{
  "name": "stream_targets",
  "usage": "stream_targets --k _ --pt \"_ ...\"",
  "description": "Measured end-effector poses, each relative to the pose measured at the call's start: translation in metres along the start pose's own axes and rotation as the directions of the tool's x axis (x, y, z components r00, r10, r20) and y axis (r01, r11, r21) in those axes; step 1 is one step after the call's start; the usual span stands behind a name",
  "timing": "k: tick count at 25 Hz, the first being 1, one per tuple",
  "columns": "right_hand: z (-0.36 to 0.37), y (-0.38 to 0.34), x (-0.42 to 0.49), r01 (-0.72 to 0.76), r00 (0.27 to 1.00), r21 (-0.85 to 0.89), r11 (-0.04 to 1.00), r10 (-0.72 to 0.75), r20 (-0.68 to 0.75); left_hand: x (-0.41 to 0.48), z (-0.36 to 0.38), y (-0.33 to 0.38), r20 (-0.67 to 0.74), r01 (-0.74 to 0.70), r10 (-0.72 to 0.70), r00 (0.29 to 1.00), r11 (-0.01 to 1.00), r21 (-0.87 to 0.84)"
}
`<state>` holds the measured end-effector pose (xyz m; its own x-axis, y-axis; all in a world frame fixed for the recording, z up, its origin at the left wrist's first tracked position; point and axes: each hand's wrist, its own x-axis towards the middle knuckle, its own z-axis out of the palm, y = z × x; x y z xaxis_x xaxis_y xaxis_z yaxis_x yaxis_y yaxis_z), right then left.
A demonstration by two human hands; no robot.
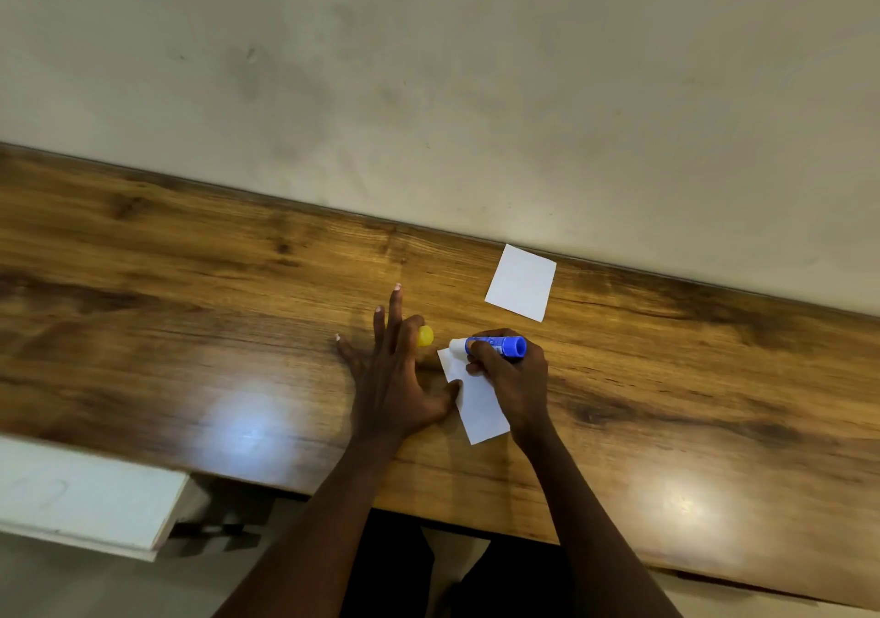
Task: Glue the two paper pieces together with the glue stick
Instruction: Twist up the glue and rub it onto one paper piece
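A white paper piece (477, 408) lies on the wooden table (190, 322) near its front edge. My right hand (514, 379) grips a blue glue stick (500, 346), uncapped, its white tip touching the paper's far left corner. My left hand (390, 379) lies flat with fingers spread, its thumb pressing the paper's left edge. A yellow cap (425, 335) sits between its index finger and thumb, whether held I cannot tell. A second white paper piece (521, 283) lies apart, farther back near the wall.
A pale wall (428, 70) runs along the table's far edge. A white board or shelf (81, 498) juts out below the table's front edge at the left. Bright light reflections show on the tabletop at left and right.
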<state>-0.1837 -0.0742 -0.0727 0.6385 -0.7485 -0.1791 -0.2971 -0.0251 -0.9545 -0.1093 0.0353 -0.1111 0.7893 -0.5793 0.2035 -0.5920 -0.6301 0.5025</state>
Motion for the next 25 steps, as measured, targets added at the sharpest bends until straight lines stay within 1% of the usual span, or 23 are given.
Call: stream_targets --k 6,9,13,20,23,24,25 --pt "0.003 0.002 0.002 0.115 0.992 -0.221 0.968 -0.102 0.067 0.000 -0.001 0.000 0.005 -0.009 0.009 1.000 1.000 -0.004" --pt "-0.001 0.001 0.006 0.148 0.989 -0.262 0.954 -0.138 0.056 0.000 0.000 0.000 0.003 -0.005 0.005 1.000 1.000 0.003" --pt "-0.015 0.000 0.014 0.121 0.992 -0.292 0.949 -0.124 0.010 0.000 0.000 0.000 -0.002 0.000 0.000 1.000 1.000 -0.001" --pt "-0.035 0.004 0.023 0.064 0.994 -0.262 0.963 -0.086 -0.071 0.001 0.000 0.001 -0.002 0.005 -0.005 1.000 1.000 -0.012" --pt "-0.037 0.001 0.022 0.061 0.991 -0.235 0.970 -0.087 -0.102 0.001 0.000 0.001 -0.008 -0.002 0.002 1.000 1.000 -0.018" --pt "-0.037 0.001 0.021 0.043 0.992 -0.214 0.976 -0.067 -0.105 0.001 0.000 0.000 -0.011 -0.002 0.002 1.000 1.000 -0.018" --pt "-0.038 0.001 0.020 0.007 0.993 -0.155 0.988 -0.025 -0.115 0.000 0.001 0.000 -0.014 -0.003 0.003 1.000 1.000 -0.020"
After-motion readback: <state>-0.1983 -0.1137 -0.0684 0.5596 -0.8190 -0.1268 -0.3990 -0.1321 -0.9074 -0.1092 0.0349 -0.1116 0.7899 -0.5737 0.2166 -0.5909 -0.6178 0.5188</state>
